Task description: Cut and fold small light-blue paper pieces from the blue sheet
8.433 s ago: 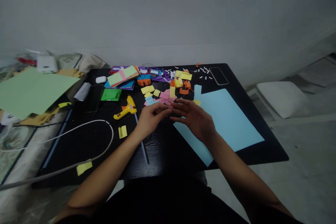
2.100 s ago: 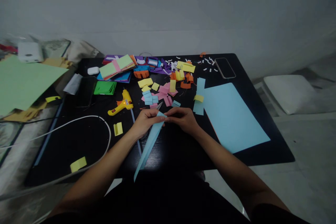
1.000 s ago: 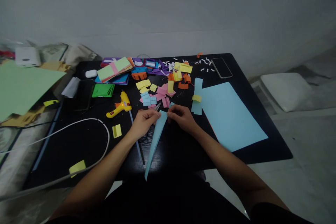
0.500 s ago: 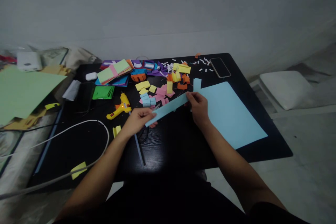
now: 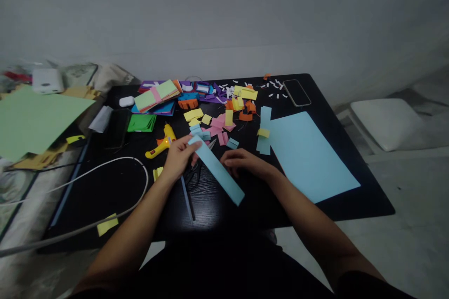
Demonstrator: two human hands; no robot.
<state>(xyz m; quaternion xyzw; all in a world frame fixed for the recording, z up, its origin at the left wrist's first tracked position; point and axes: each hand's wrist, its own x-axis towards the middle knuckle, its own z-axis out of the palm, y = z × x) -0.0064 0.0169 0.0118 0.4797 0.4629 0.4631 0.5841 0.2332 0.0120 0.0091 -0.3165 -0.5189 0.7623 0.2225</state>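
Note:
My left hand (image 5: 180,156) pinches one end of a light blue paper strip (image 5: 220,173) between thumb and fingers. The strip slants down to the right above the table, its far end free. Close to the strip's right edge is my right hand (image 5: 247,162), fingers loosely bent and holding nothing that shows; whether its fingertips touch the paper is unclear. Partly hidden behind my left hand and the strip lie scissors (image 5: 192,178). A large light blue sheet (image 5: 312,156) lies to the right, beside another blue strip (image 5: 264,145) with a small yellow piece (image 5: 263,133) on it.
A yellow glue gun (image 5: 164,142) lies left of my left hand, near a glue stick (image 5: 187,201). Paper scraps (image 5: 217,124) in several colours cover the table's back middle. A phone (image 5: 296,92) rests at back right. A white cable (image 5: 145,182) loops across the left side.
My right hand has let go of the strip's other end and moved down and left. The strip has swung, so its free end points down to the right.

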